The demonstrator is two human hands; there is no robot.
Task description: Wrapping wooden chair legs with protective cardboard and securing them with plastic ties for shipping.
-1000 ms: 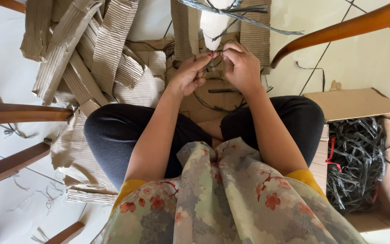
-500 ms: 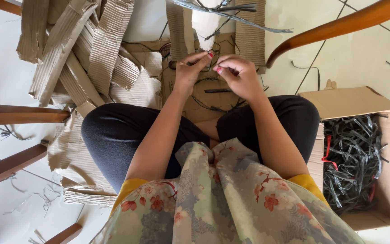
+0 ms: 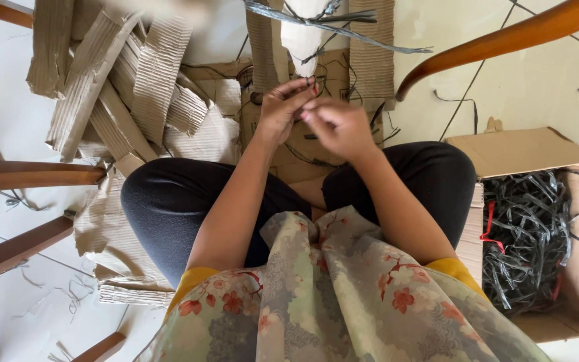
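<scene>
1. Left hand (image 3: 283, 110) raised above the lap, fingers narrowed to a pinch at their tips, at about 11 o'clock from picture centre.
2. Right hand (image 3: 336, 127) just beside it at 3 o'clock, curled into a loose fist, thumb and forefinger pressed close together; fingertips of both hands meeting.
3. Dark thin strip (image 3: 306, 100) apparently caught right at that meeting point; too small and blurred to tell which hand really grips it.
4. White piece (image 3: 303, 40) at 12 o'clock from the hands, near but apart, crossed by long grey strips (image 3: 343, 30).
5. Torn corrugated cardboard pieces (image 3: 149, 87) heaped at 10 o'clock on the pale tiled floor (image 3: 8, 107).
6. Flat brown cardboard sheet (image 3: 289, 161) lying beneath the hands, scattered with thin dark strands.
7. Open cardboard box (image 3: 531, 151) at 4 o'clock, well apart, filled with a tangle of dark strips (image 3: 527, 234) and a red one.
8. Wooden chair parts (image 3: 497, 40) at 2 o'clock and along the left edge.
</scene>
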